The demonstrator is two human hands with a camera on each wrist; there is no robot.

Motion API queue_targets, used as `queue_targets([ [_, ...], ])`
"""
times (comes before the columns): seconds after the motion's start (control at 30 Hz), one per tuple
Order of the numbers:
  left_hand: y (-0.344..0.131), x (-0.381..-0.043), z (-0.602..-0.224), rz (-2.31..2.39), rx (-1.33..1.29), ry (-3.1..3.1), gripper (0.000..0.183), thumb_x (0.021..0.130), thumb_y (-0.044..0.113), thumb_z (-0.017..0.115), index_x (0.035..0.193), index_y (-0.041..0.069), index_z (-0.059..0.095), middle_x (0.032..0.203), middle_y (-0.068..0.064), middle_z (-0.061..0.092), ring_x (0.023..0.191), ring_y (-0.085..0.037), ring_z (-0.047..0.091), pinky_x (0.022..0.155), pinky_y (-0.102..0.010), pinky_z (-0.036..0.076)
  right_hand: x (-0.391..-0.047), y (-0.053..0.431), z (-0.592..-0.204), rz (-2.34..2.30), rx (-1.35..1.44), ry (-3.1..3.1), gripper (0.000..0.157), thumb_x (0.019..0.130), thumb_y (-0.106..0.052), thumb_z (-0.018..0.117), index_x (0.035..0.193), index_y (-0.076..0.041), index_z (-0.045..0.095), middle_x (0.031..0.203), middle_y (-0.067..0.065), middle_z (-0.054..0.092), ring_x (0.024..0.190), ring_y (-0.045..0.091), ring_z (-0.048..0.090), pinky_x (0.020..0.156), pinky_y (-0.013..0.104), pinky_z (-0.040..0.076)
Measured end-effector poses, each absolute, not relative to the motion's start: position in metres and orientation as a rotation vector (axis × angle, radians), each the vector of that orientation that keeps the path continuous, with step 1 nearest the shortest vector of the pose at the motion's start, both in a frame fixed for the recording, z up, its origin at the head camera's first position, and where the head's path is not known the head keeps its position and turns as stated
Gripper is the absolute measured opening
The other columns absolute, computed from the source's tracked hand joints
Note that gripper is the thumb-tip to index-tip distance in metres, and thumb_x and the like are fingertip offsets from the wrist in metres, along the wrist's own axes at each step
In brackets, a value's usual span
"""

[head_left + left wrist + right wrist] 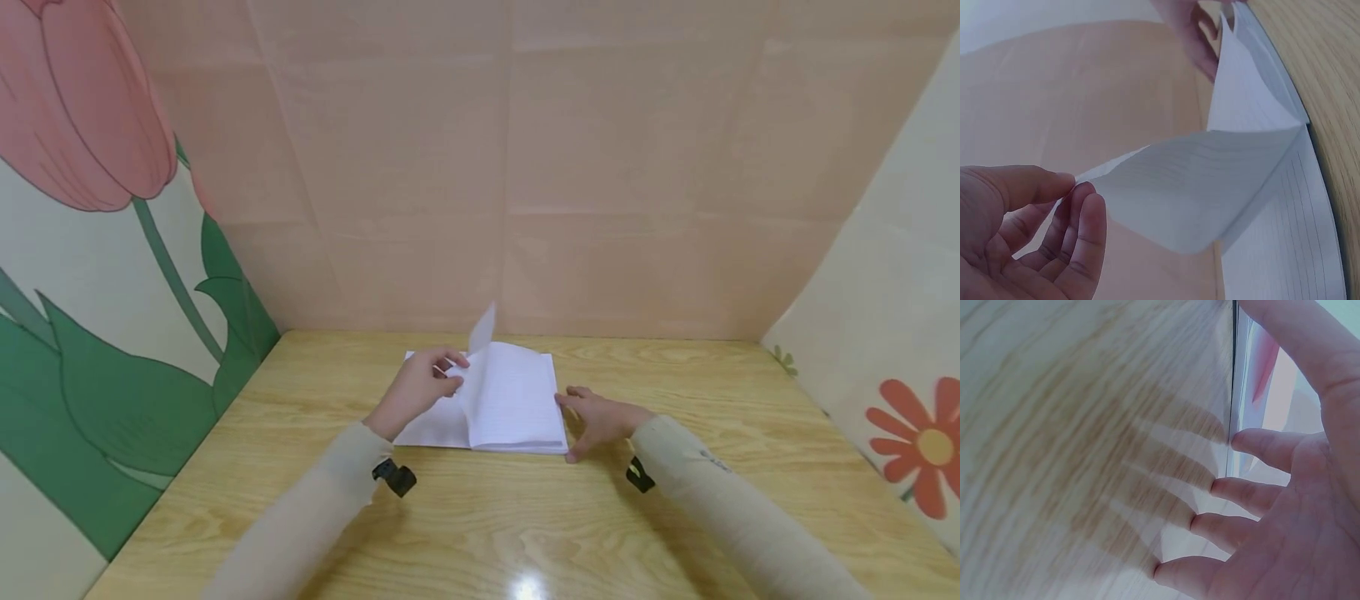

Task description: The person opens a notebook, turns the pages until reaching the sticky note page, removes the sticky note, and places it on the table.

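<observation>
An open notebook [517, 400] with lined pages lies on the wooden table. My left hand [423, 383] is over its left half and pinches one page [1191, 181] between thumb and fingertip. That page is lifted and bends up from the spine, its far corner standing upright in the head view. At the notebook's right edge is my right hand [600, 421], fingers spread. In the right wrist view the fingertips of this hand [1285, 506] rest on the tabletop, with the index finger and thumb against the notebook's edge.
The table [480, 525] has a light wood grain. Behind it rises a plain pinkish-brown backdrop [600, 167]. A tulip-printed panel [90, 92] stands on the left and a flower-printed panel [885, 283] on the right. Each wrist carries a black strap [395, 477].
</observation>
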State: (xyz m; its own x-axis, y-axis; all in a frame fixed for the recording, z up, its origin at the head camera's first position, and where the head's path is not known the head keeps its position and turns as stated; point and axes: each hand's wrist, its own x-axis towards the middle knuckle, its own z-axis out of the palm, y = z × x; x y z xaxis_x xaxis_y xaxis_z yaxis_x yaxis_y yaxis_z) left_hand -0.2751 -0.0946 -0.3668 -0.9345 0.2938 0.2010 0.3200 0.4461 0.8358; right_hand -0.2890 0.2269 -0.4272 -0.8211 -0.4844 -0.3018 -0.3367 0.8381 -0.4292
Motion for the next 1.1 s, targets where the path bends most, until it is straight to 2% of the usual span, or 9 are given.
queue_targets([
  [0.23,-0.115,-0.274,-0.365,-1.546,-0.480,-2.668,0.016,0.084,0.002,0.069,0.100,0.006,0.068,0.088,-0.010,0.061,0.075,-0.019,0.060,0.068,-0.031,0.056,-0.290,0.229,-0.429,-0.499,-0.599,2.623,0.109,0.070,-0.038,0.086,0.151,0.000,0.024,0.156,0.030,0.013,0.143,0.047,0.016,0.111,0.062,0.021],
  [0.33,-0.125,-0.271,-0.367,-1.541,-0.449,-2.688,0.016,0.085,0.004,0.069,0.101,0.007,0.067,0.087,-0.010,0.060,0.072,-0.018,0.060,0.070,-0.036,0.057,-0.291,0.229,-0.429,-0.498,-0.592,2.620,0.109,0.070,-0.038,0.086,0.151,0.000,0.024,0.156,0.029,0.013,0.143,0.047,0.017,0.111,0.062,0.022],
  [0.63,-0.154,-0.263,-0.383,-1.522,-0.317,-2.778,0.018,0.087,0.005,0.069,0.104,0.004,0.065,0.087,-0.010,0.057,0.072,-0.020,0.060,0.074,-0.041,0.056,-0.289,0.229,-0.428,-0.507,-0.613,2.616,0.108,0.070,-0.037,0.085,0.151,0.001,0.023,0.156,0.030,0.013,0.143,0.047,0.014,0.111,0.063,0.021],
  [0.87,-0.169,-0.265,-0.401,-1.497,-0.255,-2.827,0.020,0.084,0.000,0.069,0.103,-0.001,0.063,0.078,-0.009,0.052,0.065,-0.017,0.056,0.062,-0.028,0.052,-0.289,0.229,-0.429,-0.474,-0.590,2.624,0.109,0.070,-0.040,0.085,0.152,-0.001,0.024,0.156,0.029,0.014,0.144,0.047,0.014,0.111,0.063,0.021],
  [1.1,-0.176,-0.267,-0.414,-1.422,-0.176,-2.925,0.019,0.084,0.001,0.069,0.103,0.000,0.064,0.074,-0.007,0.052,0.059,-0.016,0.053,0.058,-0.027,0.047,-0.291,0.228,-0.431,-0.468,-0.566,2.624,0.110,0.069,-0.040,0.086,0.152,-0.003,0.024,0.157,0.027,0.014,0.144,0.046,0.015,0.111,0.063,0.020],
])
